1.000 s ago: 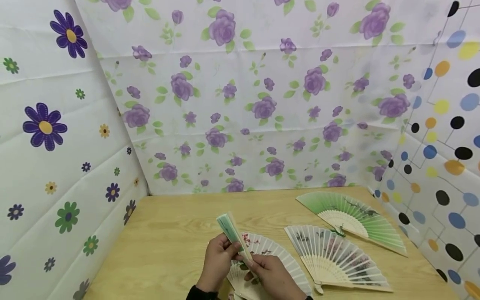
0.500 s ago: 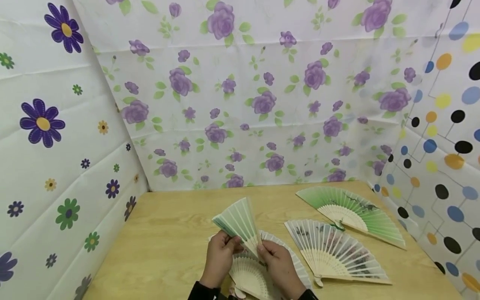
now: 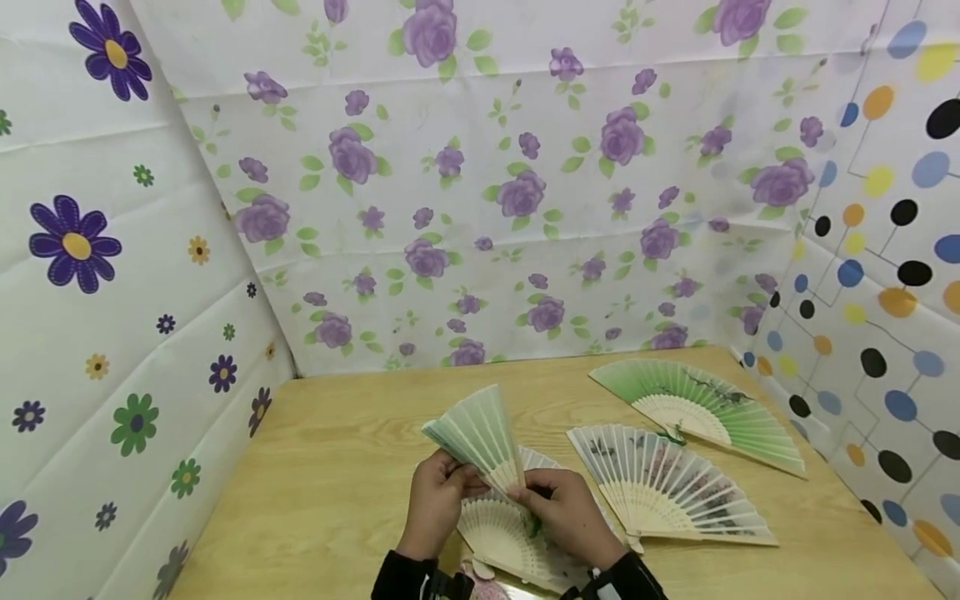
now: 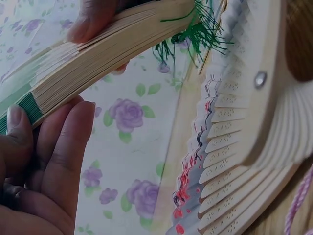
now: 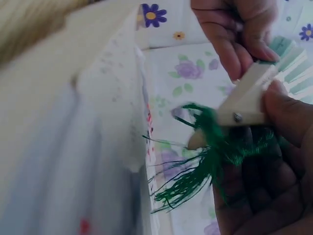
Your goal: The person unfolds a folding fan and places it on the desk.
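Note:
A pale green folding fan (image 3: 474,425), partly spread, is held above the table between both hands. My left hand (image 3: 437,504) pinches its left side between thumb and fingers. Near the pivot end, my right hand (image 3: 570,512) grips the bare sticks. A dark green tassel (image 5: 203,156) hangs from that end beside the right palm, and the metal rivet (image 5: 237,117) shows in the right wrist view. Beneath the hands lies an opened white fan (image 3: 498,533) with red blossom print, partly covered by them. A pink tassel (image 3: 483,581) shows by its pivot.
To the right, a spread white fan with a flower print (image 3: 663,492) lies on the wooden table (image 3: 315,483). Behind it is a spread green fan (image 3: 693,408). Patterned cloth walls (image 3: 450,208) enclose the back and both sides.
The held green fan was a narrow, nearly folded bundle; it has fanned out into a wedge. The view has tilted slightly down, so the table fans appear higher.

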The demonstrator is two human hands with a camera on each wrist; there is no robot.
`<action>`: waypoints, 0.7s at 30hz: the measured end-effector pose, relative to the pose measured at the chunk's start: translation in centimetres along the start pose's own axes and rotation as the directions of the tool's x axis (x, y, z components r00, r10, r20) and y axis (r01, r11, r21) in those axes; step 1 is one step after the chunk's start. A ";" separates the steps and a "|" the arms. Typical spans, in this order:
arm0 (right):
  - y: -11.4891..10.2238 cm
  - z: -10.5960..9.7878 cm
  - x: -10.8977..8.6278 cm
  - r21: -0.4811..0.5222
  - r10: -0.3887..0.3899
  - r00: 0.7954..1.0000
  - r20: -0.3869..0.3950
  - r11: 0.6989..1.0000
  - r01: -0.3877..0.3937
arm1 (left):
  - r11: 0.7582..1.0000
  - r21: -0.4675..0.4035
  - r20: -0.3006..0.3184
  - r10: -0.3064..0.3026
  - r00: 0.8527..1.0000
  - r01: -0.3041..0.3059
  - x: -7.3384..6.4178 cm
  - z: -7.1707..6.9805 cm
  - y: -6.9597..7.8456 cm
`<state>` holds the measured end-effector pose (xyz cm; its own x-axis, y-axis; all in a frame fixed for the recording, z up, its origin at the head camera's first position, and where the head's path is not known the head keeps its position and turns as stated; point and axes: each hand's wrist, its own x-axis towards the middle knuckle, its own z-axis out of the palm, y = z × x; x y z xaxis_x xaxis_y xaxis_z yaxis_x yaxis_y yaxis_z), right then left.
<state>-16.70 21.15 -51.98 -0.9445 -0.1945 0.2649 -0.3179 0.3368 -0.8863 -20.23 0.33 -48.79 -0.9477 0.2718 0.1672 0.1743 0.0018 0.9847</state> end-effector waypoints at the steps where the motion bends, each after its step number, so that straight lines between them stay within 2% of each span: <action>1: 0.0 -0.2 0.0 0.017 0.012 1.000 0.007 1.000 -0.012 | 1.000 0.007 -0.008 -0.006 1.000 0.006 0.0 0.0 0.0; 4: -0.1 -0.6 0.1 0.073 0.059 0.998 0.011 0.996 -0.059 | 1.000 0.018 -0.022 -0.010 1.000 0.010 -0.1 0.1 0.0; 8: -0.3 -0.9 0.1 0.162 0.112 0.993 -0.024 0.981 -0.107 | 1.000 0.006 -0.060 0.008 0.998 -0.008 0.0 0.2 0.0; 14: -0.1 -0.6 -0.1 0.364 0.149 0.984 -0.097 0.926 -0.104 | 0.999 -0.026 -0.131 0.027 0.991 -0.031 -0.1 0.4 0.1; 18: 0.2 -0.8 0.0 0.368 0.144 0.989 -0.041 0.922 -0.119 | 0.999 -0.040 -0.149 0.011 0.989 -0.017 -0.2 0.4 -0.1; 21: 0.5 -1.4 0.2 0.362 0.124 0.990 0.069 0.921 -0.141 | 0.998 -0.053 -0.146 0.013 0.989 -0.021 -0.1 0.3 -0.1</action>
<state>-17.15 22.55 -51.87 -0.9687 -0.2138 0.1258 -0.1297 0.0039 -0.9916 -20.03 0.62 -48.92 -0.9742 0.1287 0.1852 0.1795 -0.0552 0.9822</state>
